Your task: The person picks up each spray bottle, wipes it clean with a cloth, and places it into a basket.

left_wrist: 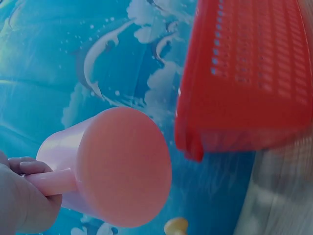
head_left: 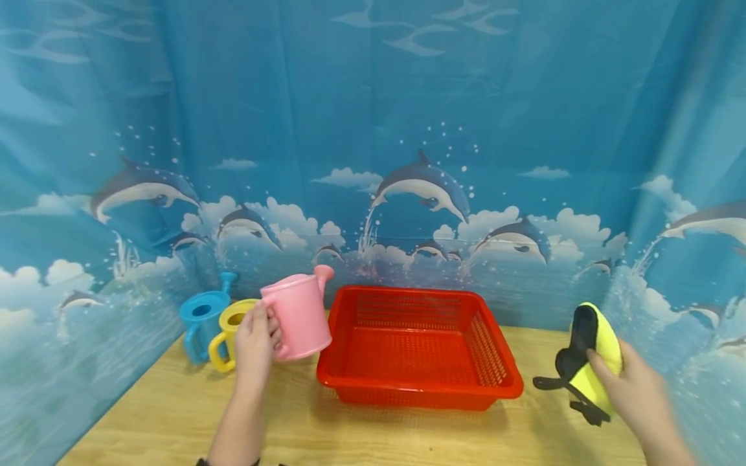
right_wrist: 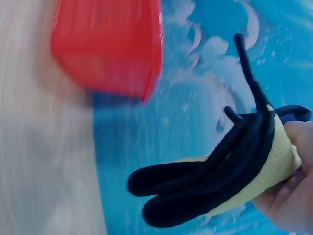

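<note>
My left hand (head_left: 256, 333) grips the handle of a pink watering can (head_left: 300, 317), raised off the table left of the red basket. The left wrist view shows the can's round base (left_wrist: 124, 166) and the fingers curled round its handle. On the far right, my right hand (head_left: 638, 388) holds a soft yellow item with black padded edges and black straps (head_left: 603, 362) up in the air; its exact kind is unclear. Seen from the right wrist, its black rounded parts (right_wrist: 195, 181) point away from the hand, and a thin black strap sticks up.
A red perforated plastic basket (head_left: 419, 388) stands mid-table. Behind the left hand are a blue watering can (head_left: 211, 327) and a yellow watering can (head_left: 230, 335), side by side at the table's left edge. A blue dolphin-print curtain (head_left: 373, 129) encloses the wooden table (head_left: 373, 440).
</note>
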`<state>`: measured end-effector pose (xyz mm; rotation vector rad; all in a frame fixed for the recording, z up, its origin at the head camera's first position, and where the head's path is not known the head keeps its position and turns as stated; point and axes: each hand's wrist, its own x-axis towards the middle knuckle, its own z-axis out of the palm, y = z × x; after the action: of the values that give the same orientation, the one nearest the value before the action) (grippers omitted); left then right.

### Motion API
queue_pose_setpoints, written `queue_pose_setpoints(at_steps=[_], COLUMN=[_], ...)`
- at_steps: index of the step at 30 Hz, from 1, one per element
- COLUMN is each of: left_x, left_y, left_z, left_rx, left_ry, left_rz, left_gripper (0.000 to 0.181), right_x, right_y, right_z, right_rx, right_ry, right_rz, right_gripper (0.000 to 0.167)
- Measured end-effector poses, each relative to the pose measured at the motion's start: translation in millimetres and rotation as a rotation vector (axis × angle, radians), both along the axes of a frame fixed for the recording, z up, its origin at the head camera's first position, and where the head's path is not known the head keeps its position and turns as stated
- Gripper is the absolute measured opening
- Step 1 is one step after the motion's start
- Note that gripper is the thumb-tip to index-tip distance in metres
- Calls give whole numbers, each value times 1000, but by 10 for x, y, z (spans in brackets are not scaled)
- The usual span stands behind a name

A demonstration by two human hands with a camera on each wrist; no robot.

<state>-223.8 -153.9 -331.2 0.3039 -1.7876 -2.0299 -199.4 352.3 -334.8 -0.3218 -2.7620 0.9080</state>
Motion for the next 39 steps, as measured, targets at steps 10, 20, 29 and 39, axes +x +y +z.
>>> queue_pose_setpoints(at_steps=[10,20,29,39], left_x=[112,212,139,71], left_y=[221,656,1012,1176], left_z=[127,140,149,119], left_rx=[183,207,251,245], left_ry=[149,149,119,116], left_rz=[-277,-503,-549,-545], left_gripper=[40,38,35,37], right_x=[-33,24,-46,-141], right_y=[-749,-1357,-1732,-1864], right_z=[73,-3,-102,-109], right_rx=[-198,-396,-377,-119], right_ry=[344,528,880,843], right_rz=[-38,110,543,907], right_gripper=[43,35,58,74])
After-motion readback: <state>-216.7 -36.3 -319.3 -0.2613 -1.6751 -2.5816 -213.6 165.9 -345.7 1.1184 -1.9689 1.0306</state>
